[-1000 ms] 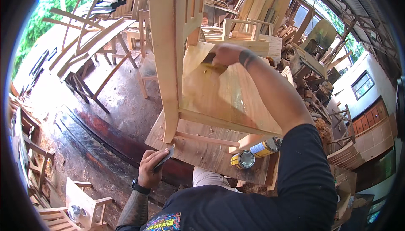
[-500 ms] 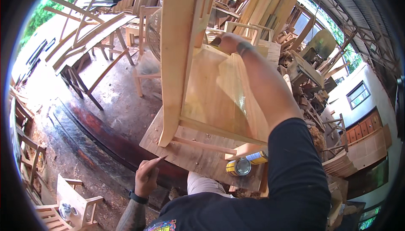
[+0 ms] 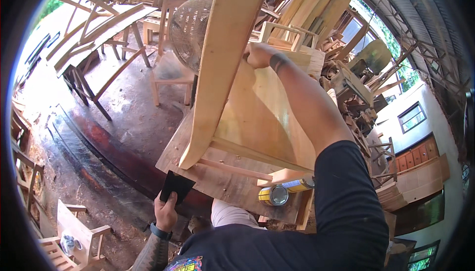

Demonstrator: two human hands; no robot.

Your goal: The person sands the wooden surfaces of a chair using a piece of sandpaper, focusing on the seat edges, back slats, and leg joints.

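Observation:
An unfinished pale wooden chair [image 3: 217, 78] stands on a worktable [image 3: 232, 192] in front of me, its long curved leg rising toward the top of the view. My left hand [image 3: 166, 214] pinches a thin black square sheet [image 3: 176, 186] by its lower edge, near the table's left front corner. Across the broad wooden seat panel [image 3: 257, 117] reaches my right arm. My right hand [image 3: 260, 55] is closed at the panel's far end, beside the curved leg; what its fingers hold is hidden. Two yellow-labelled cans [image 3: 273, 195] sit on the table under the chair's near side.
A round caged fan [image 3: 190, 33] stands behind the chair to the left, near another wooden chair [image 3: 172, 75]. Boards [image 3: 309, 8] lean at the back, with piled scrap wood [image 3: 356, 93] at right. A small chair [image 3: 81, 231] is at lower left.
My left hand has turned the black sheet from edge-on to flat toward the view. My right hand has shifted slightly left, and the chair appears tilted further right in the view.

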